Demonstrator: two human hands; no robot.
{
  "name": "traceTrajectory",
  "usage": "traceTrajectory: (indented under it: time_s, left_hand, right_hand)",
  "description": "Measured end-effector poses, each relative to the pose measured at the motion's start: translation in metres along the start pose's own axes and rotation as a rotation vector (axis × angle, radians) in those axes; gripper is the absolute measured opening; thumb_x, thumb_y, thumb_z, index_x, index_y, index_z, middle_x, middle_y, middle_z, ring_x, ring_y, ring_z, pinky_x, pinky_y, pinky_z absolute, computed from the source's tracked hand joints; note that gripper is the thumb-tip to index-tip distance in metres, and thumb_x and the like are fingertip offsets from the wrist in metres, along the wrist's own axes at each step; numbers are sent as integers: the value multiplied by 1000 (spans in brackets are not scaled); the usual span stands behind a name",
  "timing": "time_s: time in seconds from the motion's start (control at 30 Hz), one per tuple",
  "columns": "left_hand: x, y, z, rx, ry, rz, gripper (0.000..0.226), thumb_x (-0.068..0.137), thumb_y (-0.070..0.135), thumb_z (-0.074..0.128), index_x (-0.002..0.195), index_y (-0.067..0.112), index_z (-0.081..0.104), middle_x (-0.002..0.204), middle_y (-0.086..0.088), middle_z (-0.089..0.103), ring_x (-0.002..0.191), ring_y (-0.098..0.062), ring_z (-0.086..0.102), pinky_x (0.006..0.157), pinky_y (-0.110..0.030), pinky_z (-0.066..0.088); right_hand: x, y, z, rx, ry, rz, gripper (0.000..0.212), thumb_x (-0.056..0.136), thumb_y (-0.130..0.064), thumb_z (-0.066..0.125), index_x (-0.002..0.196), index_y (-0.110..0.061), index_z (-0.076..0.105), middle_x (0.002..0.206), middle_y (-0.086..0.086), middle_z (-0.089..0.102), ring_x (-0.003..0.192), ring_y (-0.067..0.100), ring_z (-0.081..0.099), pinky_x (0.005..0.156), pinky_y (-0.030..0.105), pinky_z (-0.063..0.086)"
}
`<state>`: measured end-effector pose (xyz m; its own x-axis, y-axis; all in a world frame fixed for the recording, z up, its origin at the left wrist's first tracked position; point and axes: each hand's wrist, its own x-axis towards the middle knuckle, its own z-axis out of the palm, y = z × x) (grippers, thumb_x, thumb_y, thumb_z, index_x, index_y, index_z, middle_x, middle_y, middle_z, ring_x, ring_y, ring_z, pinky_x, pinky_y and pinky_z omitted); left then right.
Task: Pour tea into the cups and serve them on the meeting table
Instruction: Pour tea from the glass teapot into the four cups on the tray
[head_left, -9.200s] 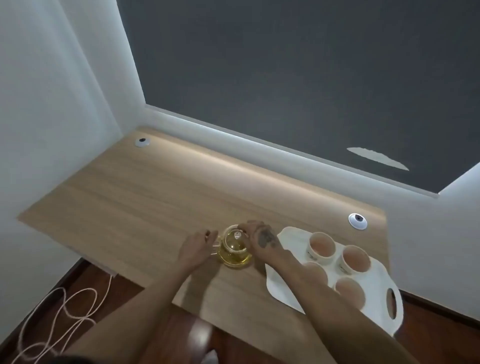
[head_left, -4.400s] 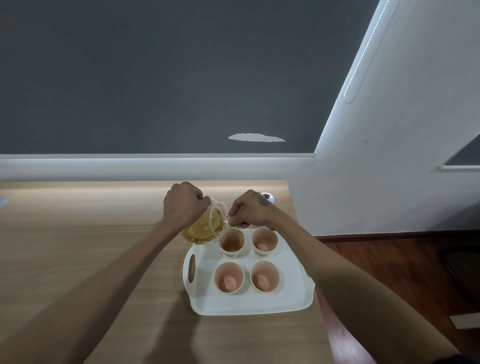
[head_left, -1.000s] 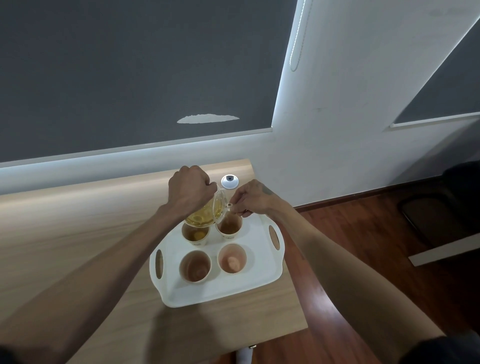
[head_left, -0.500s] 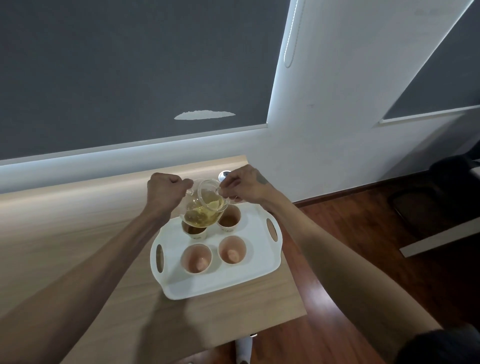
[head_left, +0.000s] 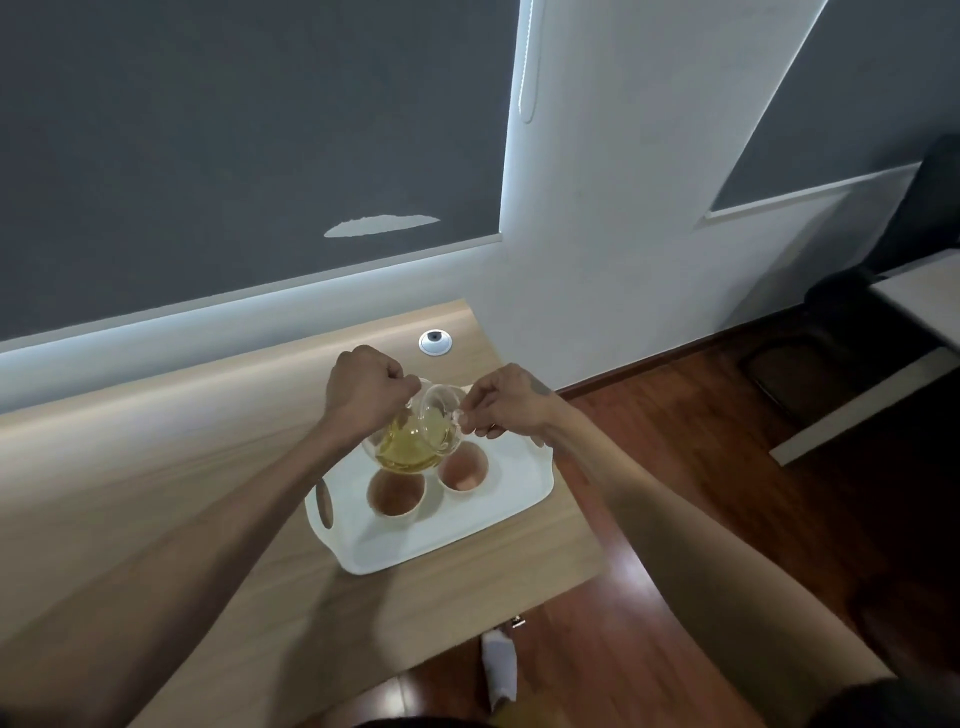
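Clenched on its handle, the left hand (head_left: 363, 391) has carried the round glass teapot of yellow tea (head_left: 413, 439) from the far cups toward the two empty near beige cups (head_left: 396, 493), the right hand (head_left: 501, 402) pinching its lid, so two remain to be poured.

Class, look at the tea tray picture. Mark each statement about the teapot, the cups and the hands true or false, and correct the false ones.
1. The left hand grips the glass teapot. True.
2. The teapot stands on the table. False: it is held, tilted, above the cups.
3. The white tray lies near the table's right end. True.
4. The right hand holds a cup. False: it pinches the teapot's lid.
5. The near right cup is brimful of tea. False: it looks empty.
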<state>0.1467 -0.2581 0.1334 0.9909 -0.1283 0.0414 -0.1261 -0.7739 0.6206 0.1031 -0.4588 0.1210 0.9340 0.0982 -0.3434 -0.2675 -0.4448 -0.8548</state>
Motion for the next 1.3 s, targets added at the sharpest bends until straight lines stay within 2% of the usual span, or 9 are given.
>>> traceTrajectory:
  time_s: [0.07, 0.17, 0.3, 0.47, 0.6, 0.9, 1.07, 1.2, 1.3]
  left_hand:
    - [-3, 3, 3, 69, -22, 30, 43, 72, 17, 67, 35, 14, 46, 32, 1, 43, 49, -21, 44, 48, -27, 29]
    - [-6, 10, 7, 142, -45, 71, 29, 71, 21, 65, 47, 6, 61, 46, -7, 55, 60, -31, 55, 51, -30, 37]
    - [-9, 18, 11, 227, -60, 131, 25, 70, 24, 64, 52, 6, 65, 53, -13, 60, 63, -33, 57, 53, -32, 40]
    - [-13, 28, 12, 312, -80, 187, 32, 73, 22, 62, 46, 8, 52, 48, -9, 47, 60, -35, 53, 52, -33, 38]
    - [-15, 34, 10, 353, -82, 226, 38, 74, 21, 61, 44, 10, 42, 48, -8, 40, 55, -33, 43, 51, -32, 33]
    - [-20, 45, 2, 431, -60, 308, 28, 75, 17, 61, 50, 6, 55, 49, -5, 33, 57, -32, 41, 52, -31, 30]
    - [-22, 47, -1, 455, -45, 361, 30, 73, 16, 62, 50, 12, 42, 47, -2, 30, 55, -33, 41, 51, -31, 29]
    - [-23, 48, -1, 466, -44, 356, 24, 72, 16, 62, 54, 12, 47, 46, -3, 35, 56, -35, 50, 52, -33, 36]
    - [-24, 48, -1, 462, -35, 362, 23, 73, 16, 62, 55, 12, 49, 46, -3, 34, 55, -34, 47, 52, -32, 34]
  right_hand:
    - [-5, 7, 3, 21, 10, 18, 8, 78, -4, 79, 80, -1, 72, 84, 25, 75, 64, 19, 63, 66, 32, 57]
    - [-10, 15, 6, 44, 20, 44, 8, 77, 0, 78, 80, 0, 71, 78, 23, 72, 65, 20, 62, 67, 33, 56]
    - [-15, 23, 6, 58, 36, 74, 18, 76, -1, 79, 91, 5, 71, 87, 30, 72, 66, 19, 64, 68, 29, 58]
    - [-18, 26, 5, 47, 36, 84, 12, 76, -1, 79, 87, 0, 73, 78, 20, 71, 66, 19, 64, 71, 30, 59]
    - [-20, 27, 4, 48, 48, 85, 11, 75, -1, 79, 84, -5, 73, 88, 28, 73, 67, 18, 65, 70, 27, 60]
    - [-23, 25, 4, 59, 61, 86, 19, 72, 0, 80, 89, 3, 72, 90, 29, 73, 69, 22, 65, 78, 37, 60]
    - [-24, 23, 4, 61, 60, 81, 23, 69, 0, 80, 89, 6, 71, 90, 31, 71, 69, 25, 63, 81, 44, 59]
    - [-25, 22, 4, 49, 66, 76, 21, 70, 1, 80, 89, 6, 72, 89, 29, 72, 70, 24, 64, 83, 45, 59]
    - [-27, 21, 4, 49, 62, 68, 21, 71, 2, 80, 89, 6, 72, 89, 30, 72, 70, 24, 64, 82, 43, 60]
